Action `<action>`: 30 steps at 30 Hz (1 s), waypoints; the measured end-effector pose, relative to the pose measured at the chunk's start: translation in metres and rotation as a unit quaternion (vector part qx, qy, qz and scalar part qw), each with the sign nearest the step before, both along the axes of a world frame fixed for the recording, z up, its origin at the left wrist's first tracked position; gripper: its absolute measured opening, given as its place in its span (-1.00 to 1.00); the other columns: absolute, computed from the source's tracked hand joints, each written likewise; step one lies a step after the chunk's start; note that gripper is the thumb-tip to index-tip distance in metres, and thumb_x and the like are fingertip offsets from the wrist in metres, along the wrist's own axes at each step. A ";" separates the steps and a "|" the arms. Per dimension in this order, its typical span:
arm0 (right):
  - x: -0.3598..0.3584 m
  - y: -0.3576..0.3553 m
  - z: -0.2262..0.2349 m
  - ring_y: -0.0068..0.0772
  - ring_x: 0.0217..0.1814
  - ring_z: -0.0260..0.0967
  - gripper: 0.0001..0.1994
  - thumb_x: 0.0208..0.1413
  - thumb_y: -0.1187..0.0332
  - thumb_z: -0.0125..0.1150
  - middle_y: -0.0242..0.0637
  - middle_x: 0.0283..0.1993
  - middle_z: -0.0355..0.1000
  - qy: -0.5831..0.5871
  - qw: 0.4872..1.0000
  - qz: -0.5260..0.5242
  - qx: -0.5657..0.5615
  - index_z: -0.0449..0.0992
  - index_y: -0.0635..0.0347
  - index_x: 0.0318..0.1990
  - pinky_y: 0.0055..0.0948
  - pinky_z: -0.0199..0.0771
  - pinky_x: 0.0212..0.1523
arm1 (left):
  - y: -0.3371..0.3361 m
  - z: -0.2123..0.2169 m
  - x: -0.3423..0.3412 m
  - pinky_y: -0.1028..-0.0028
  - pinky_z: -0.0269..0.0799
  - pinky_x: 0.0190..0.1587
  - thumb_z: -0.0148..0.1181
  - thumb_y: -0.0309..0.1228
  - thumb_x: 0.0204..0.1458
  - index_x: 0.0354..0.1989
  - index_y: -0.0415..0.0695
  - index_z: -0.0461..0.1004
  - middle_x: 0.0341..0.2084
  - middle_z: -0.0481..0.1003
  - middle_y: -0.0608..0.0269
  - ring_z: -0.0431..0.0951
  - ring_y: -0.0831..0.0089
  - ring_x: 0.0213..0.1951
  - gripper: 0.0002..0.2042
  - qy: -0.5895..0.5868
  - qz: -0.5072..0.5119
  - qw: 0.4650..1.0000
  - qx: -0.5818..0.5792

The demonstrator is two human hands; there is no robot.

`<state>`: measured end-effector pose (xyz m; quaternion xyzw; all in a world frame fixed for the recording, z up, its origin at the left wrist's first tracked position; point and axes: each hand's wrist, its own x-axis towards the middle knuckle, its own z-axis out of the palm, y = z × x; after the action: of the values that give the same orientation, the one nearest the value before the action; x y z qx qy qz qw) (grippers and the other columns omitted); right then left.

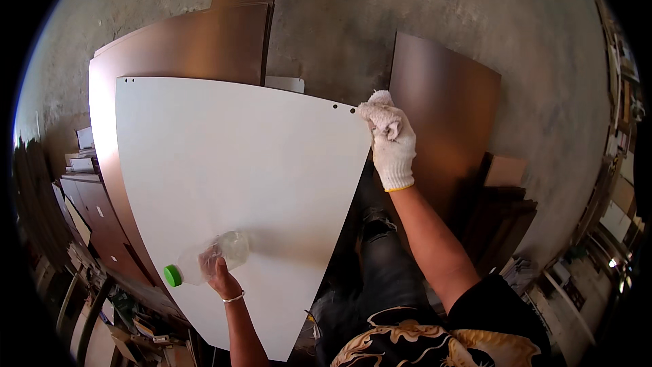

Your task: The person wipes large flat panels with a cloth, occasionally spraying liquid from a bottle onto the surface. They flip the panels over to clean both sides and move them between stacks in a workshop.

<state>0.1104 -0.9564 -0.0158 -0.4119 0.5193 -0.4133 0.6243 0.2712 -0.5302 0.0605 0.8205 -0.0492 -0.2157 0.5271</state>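
A large white panel (244, 156) lies in front of me, with small dark holes near its two far corners. My bare left hand (216, 268), a bracelet at the wrist, is wrapped around a clear plastic bottle (234, 248). The bottle lies sideways over the panel's near left part, its green cap (172, 275) pointing left. At the panel's far right corner is my right hand (395, 153), in a white knit glove with a yellow-edged cuff. Its fingers are closed on a bunched whitish rag (382, 114), which meets the panel's edge beside the holes.
Brown boards (183, 44) lie beneath and beyond the white panel. Another brown board (445, 95) stands to the right, near stacked dark panels (499, 224). Leaning brown panels (102, 221) and scrap pieces crowd the left side. More boards line the far right.
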 end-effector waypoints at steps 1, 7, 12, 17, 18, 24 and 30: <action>0.003 -0.008 -0.001 -0.63 -0.28 0.30 -0.87 0.08 0.68 0.23 -0.46 -0.32 0.46 0.066 0.996 0.032 -0.047 0.49 0.28 -0.26 -0.59 0.39 -0.18 | -0.004 0.001 0.001 0.26 0.33 0.21 0.26 -0.19 0.18 0.01 -0.29 0.44 -0.04 0.50 0.15 0.48 0.27 0.06 -0.59 -0.015 -0.001 1.000 0.006; -0.004 -0.004 -0.007 -0.47 -0.17 0.48 -0.84 0.18 0.61 0.13 -0.28 -0.20 0.54 0.114 0.985 0.061 -0.111 0.51 0.27 -0.11 -0.50 0.48 -0.02 | -0.016 0.008 -0.003 0.23 0.32 0.24 0.22 -0.23 0.19 -0.12 -0.32 0.53 -0.07 0.47 0.15 0.49 0.23 0.07 -0.67 -0.029 -0.005 0.999 0.030; -0.002 -0.012 0.007 -0.56 -0.12 0.43 -0.84 0.17 0.65 0.16 -0.38 -0.20 0.49 0.216 0.968 0.107 -0.075 0.49 0.27 -0.12 -0.52 0.47 0.01 | -0.007 0.008 -0.001 0.23 0.31 0.23 0.24 -0.15 0.21 -0.12 -0.30 0.51 -0.04 0.44 0.15 0.45 0.26 0.10 -0.62 -0.039 -0.036 0.998 0.046; 0.009 -0.030 -0.015 -0.59 -0.20 0.36 -0.88 0.17 0.66 0.15 -0.39 -0.24 0.47 0.066 0.990 0.106 -0.068 0.44 0.28 -0.19 -0.58 0.41 -0.02 | -0.007 -0.001 0.003 0.23 0.30 0.25 0.22 -0.12 0.22 -0.13 -0.30 0.50 -0.02 0.42 0.18 0.43 0.25 0.12 -0.61 -0.012 -0.008 1.000 0.018; 0.026 -0.038 0.035 -0.59 -0.24 0.31 -0.90 0.19 0.68 0.13 -0.39 -0.25 0.44 0.257 0.952 0.165 -0.029 0.40 0.29 -0.25 -0.59 0.39 -0.02 | 0.006 0.005 -0.002 0.22 0.30 0.25 0.21 -0.13 0.23 -0.13 -0.30 0.49 -0.02 0.42 0.18 0.43 0.25 0.12 -0.62 -0.016 -0.008 0.999 0.042; 0.014 -0.033 -0.018 -0.54 -0.17 0.34 -0.86 0.19 0.70 0.03 -0.35 -0.25 0.43 -0.179 0.974 0.114 -0.084 0.42 0.25 -0.22 -0.58 0.39 -0.03 | -0.023 0.006 -0.003 0.24 0.30 0.25 0.16 -0.16 0.24 -0.11 -0.30 0.48 -0.07 0.44 0.16 0.44 0.24 0.12 -0.63 -0.033 -0.022 0.999 0.002; 0.010 -0.119 -0.004 -0.43 -0.15 0.50 -0.77 0.21 0.31 0.31 -0.26 -0.22 0.56 0.179 0.976 0.070 0.106 0.57 0.27 -0.09 -0.42 0.49 -0.14 | -0.006 -0.003 -0.002 0.19 0.30 0.27 0.22 -0.16 0.18 0.00 -0.29 0.42 -0.03 0.45 0.12 0.44 0.21 0.14 -0.58 -0.007 0.003 1.000 0.014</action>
<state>0.1206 -1.0756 -0.0199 -0.4459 0.6333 -0.2307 0.5889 0.2688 -0.5364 0.0574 0.8293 -0.0472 -0.2094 0.5159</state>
